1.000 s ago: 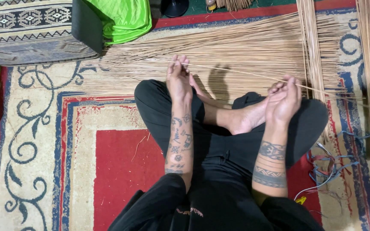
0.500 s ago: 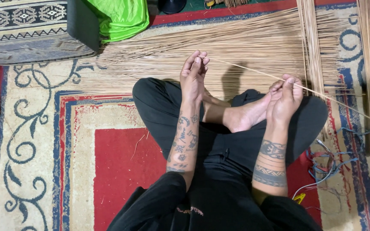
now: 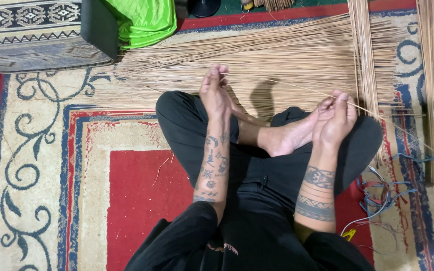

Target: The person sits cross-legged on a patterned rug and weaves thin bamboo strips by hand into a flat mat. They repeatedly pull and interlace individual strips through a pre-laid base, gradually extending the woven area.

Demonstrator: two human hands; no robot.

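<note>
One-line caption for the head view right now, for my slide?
Seated cross-legged on a patterned rug, left hand and right hand pinch one thin stick above a spread pile of sticks.

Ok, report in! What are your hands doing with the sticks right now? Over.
Left hand pinching one end of a thin stick. Right hand pinching the other end. Stick pile spread on the rug just ahead. Nothing in between.
</note>
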